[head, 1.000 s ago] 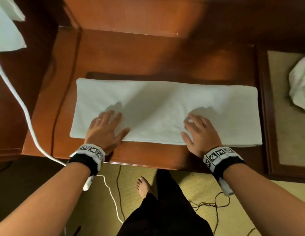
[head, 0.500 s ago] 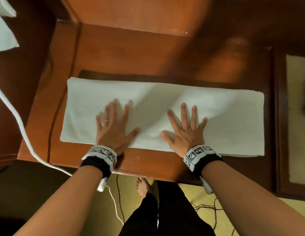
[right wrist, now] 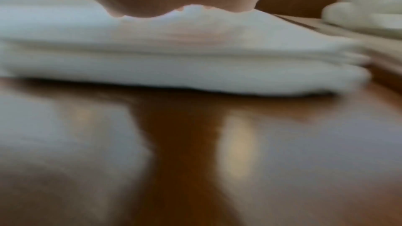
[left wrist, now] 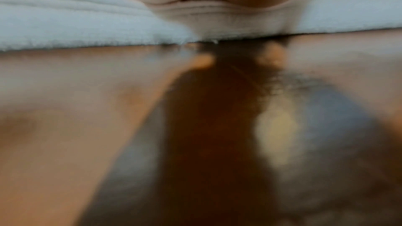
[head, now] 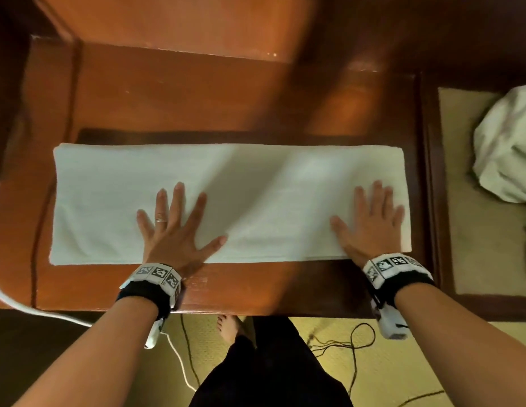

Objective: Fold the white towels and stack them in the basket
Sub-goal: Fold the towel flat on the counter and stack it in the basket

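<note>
A white towel [head: 256, 195], folded into a long strip, lies flat across the wooden table [head: 197, 98]. My left hand [head: 173, 224] lies palm down on its near middle-left part, fingers straight and spread. My right hand [head: 372, 221] presses flat on the towel's near right end. In the left wrist view the heel of my palm sits on the towel's layered edge [left wrist: 87, 28]. The right wrist view shows the stacked folds of the towel [right wrist: 195, 68] under my palm. No basket is in view.
A crumpled white towel [head: 508, 148] lies on a beige-topped surface [head: 476, 245] to the right, also seen as a towel heap [right wrist: 369, 2]. A white cable [head: 9, 301] hangs off the table's left. Below the near table edge are my bare foot [head: 228, 327] and thin dark wires [head: 344, 345].
My right hand slid from the towel's middle out to its right end. The left hand stayed flat near the middle-left. A second ago both hands had curled fingers at the near edge.
</note>
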Motion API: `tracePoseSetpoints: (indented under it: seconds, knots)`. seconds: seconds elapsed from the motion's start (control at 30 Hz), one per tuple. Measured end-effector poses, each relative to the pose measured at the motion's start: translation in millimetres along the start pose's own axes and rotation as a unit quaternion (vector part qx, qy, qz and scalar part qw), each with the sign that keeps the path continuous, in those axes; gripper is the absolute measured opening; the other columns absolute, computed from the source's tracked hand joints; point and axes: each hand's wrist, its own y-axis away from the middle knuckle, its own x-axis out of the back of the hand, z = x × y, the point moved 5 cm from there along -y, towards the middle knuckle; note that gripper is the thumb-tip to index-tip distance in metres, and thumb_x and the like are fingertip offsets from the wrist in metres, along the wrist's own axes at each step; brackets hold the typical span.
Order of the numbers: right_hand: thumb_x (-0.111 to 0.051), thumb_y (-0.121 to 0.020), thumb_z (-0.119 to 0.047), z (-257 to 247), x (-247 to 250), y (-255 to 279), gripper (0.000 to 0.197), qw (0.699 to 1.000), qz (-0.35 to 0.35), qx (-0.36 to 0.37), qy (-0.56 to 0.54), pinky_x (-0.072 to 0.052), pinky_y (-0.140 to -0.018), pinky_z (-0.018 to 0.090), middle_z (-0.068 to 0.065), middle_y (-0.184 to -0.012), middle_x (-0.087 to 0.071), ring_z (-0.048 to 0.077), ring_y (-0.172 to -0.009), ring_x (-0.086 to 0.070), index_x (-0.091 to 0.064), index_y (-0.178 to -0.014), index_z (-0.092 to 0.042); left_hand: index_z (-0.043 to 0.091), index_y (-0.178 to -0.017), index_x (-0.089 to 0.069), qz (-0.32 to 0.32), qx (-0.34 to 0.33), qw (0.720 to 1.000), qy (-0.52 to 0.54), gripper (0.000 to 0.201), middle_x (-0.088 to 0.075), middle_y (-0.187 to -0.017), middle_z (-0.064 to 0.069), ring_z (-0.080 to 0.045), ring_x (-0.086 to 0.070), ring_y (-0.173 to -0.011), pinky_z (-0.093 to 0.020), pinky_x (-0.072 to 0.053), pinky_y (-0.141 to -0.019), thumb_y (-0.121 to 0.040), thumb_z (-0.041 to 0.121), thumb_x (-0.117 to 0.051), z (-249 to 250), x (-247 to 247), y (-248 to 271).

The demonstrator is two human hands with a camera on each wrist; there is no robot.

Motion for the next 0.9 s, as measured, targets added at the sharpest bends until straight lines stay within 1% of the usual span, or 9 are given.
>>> tracePoseSetpoints:
  seconds: [0.1,0.17,0.27,0.37,0.47,0.57,0.63,0.77,0.9]
  knots:
    - [-0.027,-0.087,-0.073,-78,2,-7,0.08,0.987,0.037,0.157,0.003,-0.01,-0.111,0.07,0.012,-0.164,0.007,0.041,-0.149,0.006,-0.015,-0.155,-0.032,0.052,-0.148,0.023,-0.006,0.002,1.0,-0.012,0.1,0.042,-0.156,0.005,-0.034,0.027,-0.148,-0.071,0.004,-0.115,-0.068,0.101,-0.01,1,1,0]
    - [-0.022,-0.086,-0.079,-109,-6,-7,0.08,0.98,0.01,0.198,0.024,-0.001,-0.111,0.072,0.005,-0.163,0.017,0.038,-0.148,0.017,-0.005,-0.154,-0.041,0.053,-0.148,0.023,-0.017,0.004,1.0,-0.018,0.104,0.044,-0.155,0.006,-0.034,0.029,-0.148,-0.071,0.005,-0.115,-0.063,0.104,-0.011,-1,2,0]
    - [-0.015,-0.084,-0.084,-79,-9,-17,0.081,0.992,-0.003,0.129,0.013,0.007,-0.115,0.064,0.001,-0.162,0.024,0.034,-0.147,0.024,0.007,-0.152,-0.045,0.051,-0.149,0.022,-0.025,0.003,0.999,-0.023,0.11,0.044,-0.155,0.007,-0.032,0.031,-0.147,-0.07,0.005,-0.115,-0.059,0.106,-0.012,-6,3,1]
    - [-0.014,-0.085,-0.084,-1,-1,-28,0.081,0.999,-0.028,-0.02,-0.025,0.012,-0.115,0.056,0.0,-0.161,0.026,0.033,-0.147,0.023,0.013,-0.151,-0.044,0.05,-0.151,0.016,-0.021,0.007,1.0,-0.004,0.11,0.033,-0.16,0.008,-0.031,0.025,-0.149,-0.071,0.004,-0.114,-0.062,0.105,-0.017,-5,7,2]
    - [-0.039,-0.096,-0.059,56,21,-27,0.068,0.984,-0.012,-0.111,-0.138,-0.01,-0.118,0.053,0.008,-0.164,-0.005,0.035,-0.149,-0.006,-0.016,-0.154,-0.032,0.047,-0.152,-0.006,0.016,0.013,0.999,0.033,0.102,0.008,-0.163,0.005,-0.033,0.01,-0.151,-0.073,-0.005,-0.113,-0.067,0.1,-0.026,6,19,0]
    - [-0.051,-0.096,-0.022,74,33,-20,0.048,0.957,0.044,-0.145,-0.246,-0.036,-0.104,0.044,0.017,-0.145,-0.039,0.038,-0.129,-0.042,-0.041,-0.142,-0.014,0.037,-0.148,-0.026,0.038,-0.015,0.999,0.001,0.098,-0.013,-0.159,-0.004,-0.032,-0.008,-0.149,-0.072,-0.02,-0.11,-0.07,0.096,-0.025,23,28,-5]
    - [-0.053,-0.094,-0.017,77,32,-15,0.046,0.942,0.045,-0.185,-0.276,-0.04,-0.097,0.041,0.018,-0.138,-0.047,0.037,-0.122,-0.049,-0.045,-0.139,-0.011,0.035,-0.151,-0.022,0.027,-0.045,0.998,-0.022,0.102,-0.011,-0.162,-0.005,-0.029,-0.008,-0.151,-0.07,-0.019,-0.113,-0.069,0.096,-0.019,32,29,-9]
    - [-0.065,-0.089,-0.029,82,28,-18,0.053,0.931,-0.007,-0.217,-0.293,-0.045,-0.09,0.04,0.018,-0.131,-0.053,0.037,-0.115,-0.054,-0.048,-0.134,-0.008,0.038,-0.156,-0.001,0.008,-0.06,0.997,-0.043,0.112,0.005,-0.165,-0.002,-0.026,0.002,-0.153,-0.067,-0.011,-0.116,-0.062,0.098,-0.014,41,34,-23]
    - [-0.073,-0.084,-0.034,87,25,-24,0.055,0.916,-0.057,-0.227,-0.326,-0.048,-0.084,0.037,0.013,-0.118,-0.062,0.032,-0.102,-0.06,-0.051,-0.127,-0.007,0.037,-0.156,-0.006,-0.011,-0.054,0.998,-0.042,0.117,0.001,-0.163,-0.002,-0.027,-0.003,-0.152,-0.068,-0.017,-0.115,-0.058,0.098,-0.023,44,34,-28]
